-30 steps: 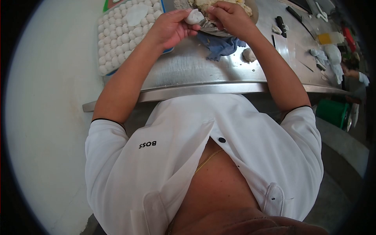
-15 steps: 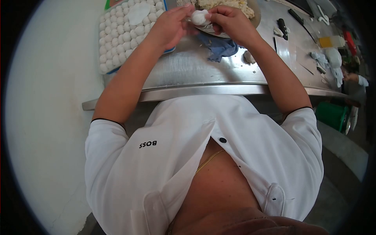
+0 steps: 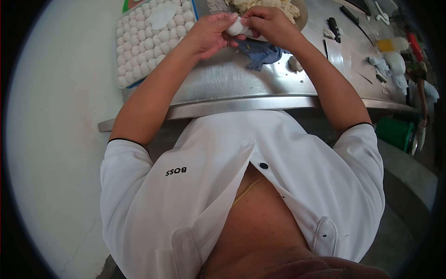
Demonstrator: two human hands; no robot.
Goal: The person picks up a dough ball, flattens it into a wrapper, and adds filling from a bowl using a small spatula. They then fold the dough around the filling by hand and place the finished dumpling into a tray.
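Between my hands is a round white dough ball [image 3: 237, 28]. My left hand [image 3: 213, 36] cups it from the left, with the thumb on top and the lower fingers curled. The fingertips of my right hand [image 3: 265, 25] pinch its upper right side. Behind my hands stands a round metal bowl [image 3: 303, 15] with a pale, lumpy filling [image 3: 278, 5]. A blue cloth [image 3: 264, 55] lies just below them on the table. To the left, a tray [image 3: 119, 69] holds rows of small white balls [image 3: 144, 44], with a white sheet [image 3: 163, 16] on top.
On the steel table [image 3: 223, 83] at right are a black-handled knife [image 3: 334, 30], a wide blade [image 3: 334, 53], a second knife [image 3: 349, 15], a bottle of yellow liquid [image 3: 391, 44] and crumpled plastic [image 3: 397, 69]. A small lump [image 3: 295, 64] sits near my right forearm. A green bin [image 3: 395, 134] stands below.
My left hand has closed in around the ball, its thumb now on top. The ball sits slightly lower and more to the left. At far right, another person's arm has shifted.
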